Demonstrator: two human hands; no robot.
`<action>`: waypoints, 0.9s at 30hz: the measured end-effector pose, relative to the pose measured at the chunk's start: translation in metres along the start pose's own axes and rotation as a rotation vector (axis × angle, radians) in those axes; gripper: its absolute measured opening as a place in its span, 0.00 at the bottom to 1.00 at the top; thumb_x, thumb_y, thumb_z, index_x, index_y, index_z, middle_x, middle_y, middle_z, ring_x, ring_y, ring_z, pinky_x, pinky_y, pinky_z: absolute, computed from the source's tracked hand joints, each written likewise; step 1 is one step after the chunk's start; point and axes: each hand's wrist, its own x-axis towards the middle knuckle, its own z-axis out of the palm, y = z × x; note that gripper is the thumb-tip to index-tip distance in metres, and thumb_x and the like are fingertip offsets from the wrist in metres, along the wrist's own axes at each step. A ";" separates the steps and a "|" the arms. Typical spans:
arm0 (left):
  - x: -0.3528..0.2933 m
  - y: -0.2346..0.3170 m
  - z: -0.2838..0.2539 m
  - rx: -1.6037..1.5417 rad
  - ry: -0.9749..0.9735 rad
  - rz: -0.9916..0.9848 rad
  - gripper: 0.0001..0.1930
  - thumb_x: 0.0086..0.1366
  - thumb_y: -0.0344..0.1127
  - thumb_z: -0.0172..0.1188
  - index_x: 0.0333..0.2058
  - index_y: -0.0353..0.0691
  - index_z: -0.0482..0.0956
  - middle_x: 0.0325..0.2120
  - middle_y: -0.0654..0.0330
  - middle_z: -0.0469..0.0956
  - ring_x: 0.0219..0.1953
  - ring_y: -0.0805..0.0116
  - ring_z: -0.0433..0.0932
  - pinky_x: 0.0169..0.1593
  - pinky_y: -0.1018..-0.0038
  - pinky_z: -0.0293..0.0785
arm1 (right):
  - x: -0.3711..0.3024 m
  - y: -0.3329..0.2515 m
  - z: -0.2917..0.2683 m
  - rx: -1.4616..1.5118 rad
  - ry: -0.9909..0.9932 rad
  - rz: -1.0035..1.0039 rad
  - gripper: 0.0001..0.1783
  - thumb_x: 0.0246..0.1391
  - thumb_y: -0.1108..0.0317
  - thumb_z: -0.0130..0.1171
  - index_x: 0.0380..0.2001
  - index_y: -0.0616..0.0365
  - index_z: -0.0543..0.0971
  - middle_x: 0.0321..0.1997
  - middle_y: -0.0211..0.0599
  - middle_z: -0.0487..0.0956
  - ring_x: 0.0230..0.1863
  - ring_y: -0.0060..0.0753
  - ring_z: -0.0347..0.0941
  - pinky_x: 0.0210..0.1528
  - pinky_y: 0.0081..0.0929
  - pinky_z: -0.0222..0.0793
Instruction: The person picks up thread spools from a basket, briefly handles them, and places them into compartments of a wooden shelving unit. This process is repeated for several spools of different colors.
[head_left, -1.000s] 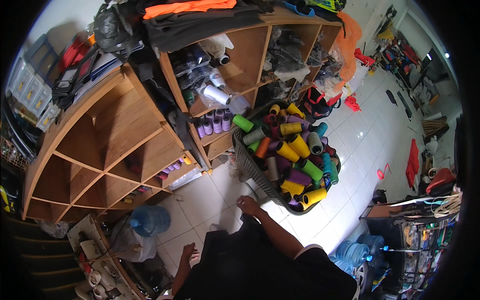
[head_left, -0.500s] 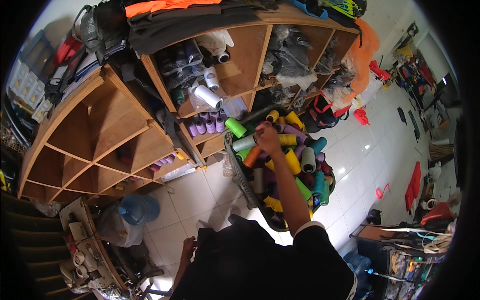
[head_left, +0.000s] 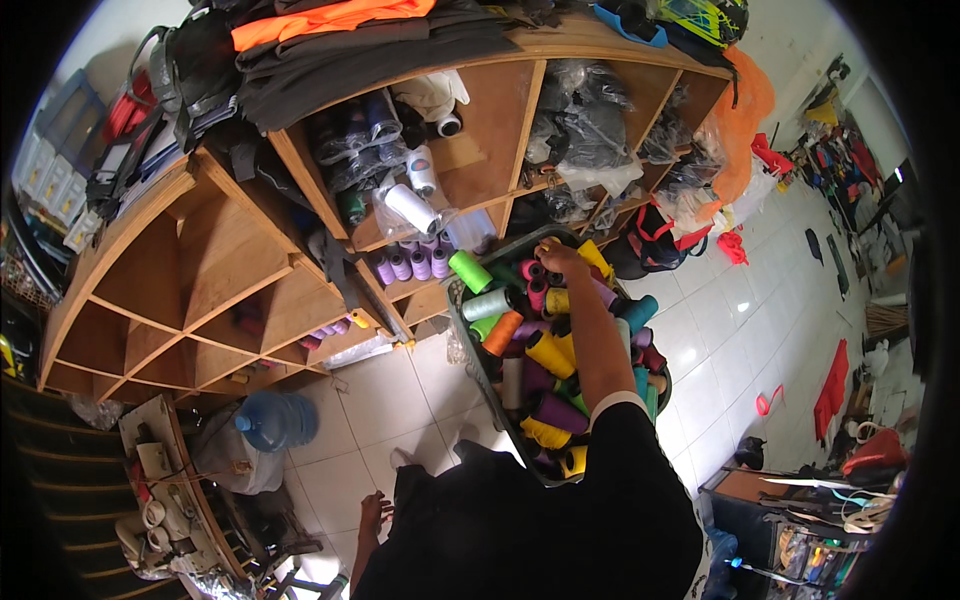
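A dark plastic basket [head_left: 487,372] stands on the floor in front of me, heaped with thread cones of many colours. Over its far end my right hand [head_left: 562,258] reaches in with bent, closed fingers; whatever they grip is hidden. Near that hand lie a pink-red cone [head_left: 530,270], a yellow cone [head_left: 556,300] and another yellow cone [head_left: 597,258]. A bright green cone [head_left: 470,270], a pale grey-green cone [head_left: 487,305] and an orange cone [head_left: 502,333] rest along the left side. My left hand [head_left: 374,512] hangs low beside my body, fingers loosely apart, holding nothing.
Behind the basket rises a wooden shelf [head_left: 530,120] with bagged items, white cones [head_left: 411,208] and purple cones [head_left: 420,264]. Another wooden shelf [head_left: 180,328] stands left. A blue water jug [head_left: 278,420] sits on the tiled floor [head_left: 365,400]; a cluttered rack [head_left: 820,540] is lower right.
My right hand has moved farther away and slightly right, to the basket's far end. Cones near my side of the basket now lie differently, with a purple one showing. The left hand stays low.
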 end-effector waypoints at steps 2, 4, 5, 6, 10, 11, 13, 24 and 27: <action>-0.005 -0.005 -0.002 -0.001 0.013 -0.011 0.23 0.67 0.51 0.50 0.49 0.37 0.69 0.36 0.52 0.76 0.34 0.59 0.79 0.35 0.62 0.72 | -0.025 -0.035 -0.014 -0.060 -0.123 0.057 0.36 0.62 0.37 0.28 0.68 0.38 0.57 0.73 0.28 0.55 0.72 0.45 0.52 0.71 0.59 0.38; -0.007 -0.004 -0.005 0.002 0.014 -0.027 0.22 0.67 0.51 0.50 0.48 0.38 0.69 0.36 0.53 0.76 0.34 0.60 0.79 0.34 0.64 0.71 | -0.005 -0.022 0.001 -0.053 -0.107 0.044 0.35 0.62 0.37 0.30 0.68 0.38 0.56 0.74 0.26 0.54 0.72 0.45 0.52 0.71 0.57 0.40; -0.009 -0.003 -0.006 -0.005 0.016 -0.021 0.22 0.67 0.51 0.50 0.48 0.38 0.69 0.36 0.53 0.77 0.34 0.60 0.79 0.34 0.64 0.71 | 0.000 -0.018 0.004 -0.052 -0.103 0.037 0.35 0.62 0.37 0.31 0.68 0.38 0.56 0.74 0.26 0.54 0.72 0.45 0.52 0.71 0.56 0.41; -0.011 -0.003 -0.007 -0.012 0.017 -0.014 0.21 0.67 0.51 0.50 0.47 0.38 0.69 0.36 0.53 0.77 0.34 0.60 0.79 0.34 0.64 0.71 | 0.003 -0.011 0.007 -0.005 -0.098 0.008 0.36 0.62 0.37 0.31 0.68 0.39 0.56 0.73 0.26 0.55 0.72 0.45 0.53 0.71 0.55 0.42; -0.017 0.005 -0.008 0.029 0.034 -0.020 0.21 0.67 0.50 0.50 0.47 0.39 0.69 0.36 0.53 0.76 0.34 0.60 0.79 0.34 0.64 0.71 | 0.004 0.003 0.008 0.135 -0.048 -0.072 0.36 0.62 0.38 0.36 0.66 0.45 0.59 0.69 0.33 0.63 0.69 0.47 0.58 0.69 0.50 0.49; -0.018 0.006 -0.007 0.029 0.027 -0.026 0.20 0.67 0.50 0.50 0.47 0.39 0.69 0.36 0.53 0.76 0.34 0.60 0.79 0.34 0.64 0.71 | 0.004 0.006 0.008 0.163 -0.025 -0.077 0.36 0.61 0.38 0.38 0.65 0.47 0.59 0.67 0.37 0.66 0.67 0.49 0.60 0.68 0.48 0.52; -0.020 0.008 -0.009 0.025 0.022 -0.037 0.20 0.67 0.50 0.50 0.47 0.39 0.69 0.35 0.53 0.76 0.34 0.60 0.79 0.34 0.64 0.72 | -0.003 0.005 0.003 0.186 0.060 -0.062 0.32 0.60 0.45 0.46 0.61 0.54 0.64 0.60 0.46 0.72 0.62 0.51 0.66 0.62 0.41 0.61; -0.012 0.010 -0.011 0.076 -0.006 -0.028 0.19 0.65 0.49 0.52 0.45 0.40 0.69 0.34 0.55 0.76 0.35 0.61 0.78 0.33 0.65 0.72 | -0.075 0.025 -0.025 0.036 0.116 -0.469 0.18 0.38 0.73 0.61 0.39 0.55 0.81 0.43 0.44 0.81 0.47 0.47 0.77 0.50 0.36 0.72; -0.013 0.014 -0.010 0.091 -0.017 -0.020 0.19 0.65 0.49 0.52 0.44 0.40 0.69 0.34 0.55 0.76 0.34 0.62 0.78 0.33 0.65 0.72 | -0.077 0.023 -0.016 -0.010 0.186 -0.516 0.18 0.37 0.76 0.61 0.37 0.54 0.81 0.41 0.45 0.81 0.47 0.49 0.76 0.49 0.37 0.72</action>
